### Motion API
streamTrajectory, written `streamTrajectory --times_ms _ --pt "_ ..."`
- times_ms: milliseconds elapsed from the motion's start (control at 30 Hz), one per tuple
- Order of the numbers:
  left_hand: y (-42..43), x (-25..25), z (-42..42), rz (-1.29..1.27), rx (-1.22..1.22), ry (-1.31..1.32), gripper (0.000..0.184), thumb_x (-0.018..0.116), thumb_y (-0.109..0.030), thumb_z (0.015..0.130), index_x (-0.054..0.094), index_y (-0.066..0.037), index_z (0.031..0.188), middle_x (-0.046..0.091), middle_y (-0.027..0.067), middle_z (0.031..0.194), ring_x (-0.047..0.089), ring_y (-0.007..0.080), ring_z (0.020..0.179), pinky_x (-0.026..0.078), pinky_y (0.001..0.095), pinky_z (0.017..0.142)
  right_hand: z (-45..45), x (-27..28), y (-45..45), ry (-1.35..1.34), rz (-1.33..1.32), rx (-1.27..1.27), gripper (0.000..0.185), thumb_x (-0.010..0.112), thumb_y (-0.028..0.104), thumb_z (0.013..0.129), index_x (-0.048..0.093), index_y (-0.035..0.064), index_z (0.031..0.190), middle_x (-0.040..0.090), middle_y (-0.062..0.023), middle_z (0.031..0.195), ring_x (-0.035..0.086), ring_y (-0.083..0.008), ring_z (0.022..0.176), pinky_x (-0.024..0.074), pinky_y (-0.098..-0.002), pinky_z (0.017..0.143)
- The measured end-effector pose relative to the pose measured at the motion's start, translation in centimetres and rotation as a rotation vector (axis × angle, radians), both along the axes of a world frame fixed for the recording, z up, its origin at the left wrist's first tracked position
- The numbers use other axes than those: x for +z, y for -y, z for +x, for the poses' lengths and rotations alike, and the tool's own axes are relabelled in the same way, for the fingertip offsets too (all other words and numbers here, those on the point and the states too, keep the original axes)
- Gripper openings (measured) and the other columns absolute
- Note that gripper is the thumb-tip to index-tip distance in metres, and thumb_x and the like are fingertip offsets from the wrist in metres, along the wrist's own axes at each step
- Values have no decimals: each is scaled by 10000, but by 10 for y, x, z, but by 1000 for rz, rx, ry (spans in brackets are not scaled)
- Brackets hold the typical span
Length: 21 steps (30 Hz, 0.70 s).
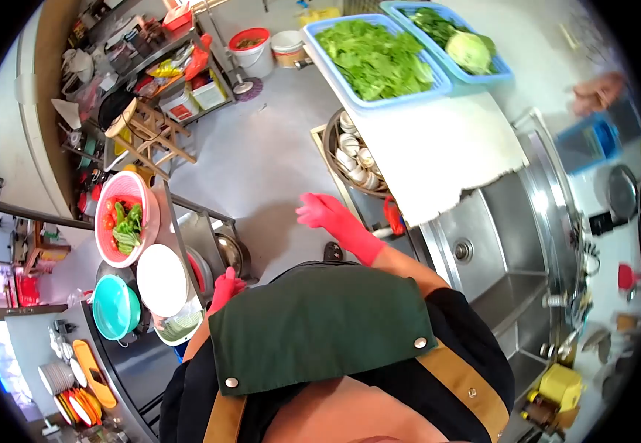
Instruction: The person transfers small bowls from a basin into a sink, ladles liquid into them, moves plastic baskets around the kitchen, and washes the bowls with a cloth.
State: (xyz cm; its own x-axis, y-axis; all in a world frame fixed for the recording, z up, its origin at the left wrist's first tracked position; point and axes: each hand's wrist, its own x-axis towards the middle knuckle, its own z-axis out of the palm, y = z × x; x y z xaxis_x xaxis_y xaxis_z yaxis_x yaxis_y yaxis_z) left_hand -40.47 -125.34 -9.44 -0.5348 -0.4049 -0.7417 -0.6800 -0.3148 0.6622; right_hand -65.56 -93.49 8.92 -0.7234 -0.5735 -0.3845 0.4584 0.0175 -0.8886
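Both my hands wear pink rubber gloves. My right hand (pixel 328 218) reaches out over the floor with its fingers loosely extended and nothing in them. Nearest to it is a round pan of pale, shell-like pieces (pixel 348 151), partly under a white board (pixel 446 155). My left hand (pixel 226 286) hangs low beside the left counter, fingers apart, holding nothing I can see; my apron (pixel 320 328) partly hides that arm. Close to the left hand are a white round lid or plate (pixel 162 280) and a metal pot (pixel 232 255) on the lower shelf.
Blue baskets of leafy greens (pixel 372 59) and cabbage (pixel 470 53) stand beyond the steel sink (pixel 475 236). At left are a pink basket of peppers and tomatoes (pixel 127 221), a teal basin (pixel 116 306) and a wooden stool (pixel 147 133). White buckets (pixel 252 55) stand at the back.
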Motion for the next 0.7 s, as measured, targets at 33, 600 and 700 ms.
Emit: streamTrajectory --times_ms 33,600,700 --pt "6 8 -31 3 10 -33 655 600 -527 923 483 39 1233 601 163 1101 638 238 902 528 360 784 -26 -7 25 4 -36 32 590 509 451 963 506 -26 1311 625 -157 1185 622 -214 1071 475 -342 922" --pt "128 -110 -404 178 -223 99 705 542 -546 942 415 19 1345 587 214 1198 653 298 981 525 415 842 -229 -217 121 286 293 -156 688 619 534 892 454 55 1359 556 -70 1199 572 -192 1087 456 -350 923" --pt "159 -150 -429 316 -74 111 704 549 -542 941 408 16 1346 583 240 1212 641 343 1045 539 436 878 -248 -290 120 504 424 -465 699 627 546 895 437 52 1351 575 -115 1181 599 -226 1056 506 -358 839"
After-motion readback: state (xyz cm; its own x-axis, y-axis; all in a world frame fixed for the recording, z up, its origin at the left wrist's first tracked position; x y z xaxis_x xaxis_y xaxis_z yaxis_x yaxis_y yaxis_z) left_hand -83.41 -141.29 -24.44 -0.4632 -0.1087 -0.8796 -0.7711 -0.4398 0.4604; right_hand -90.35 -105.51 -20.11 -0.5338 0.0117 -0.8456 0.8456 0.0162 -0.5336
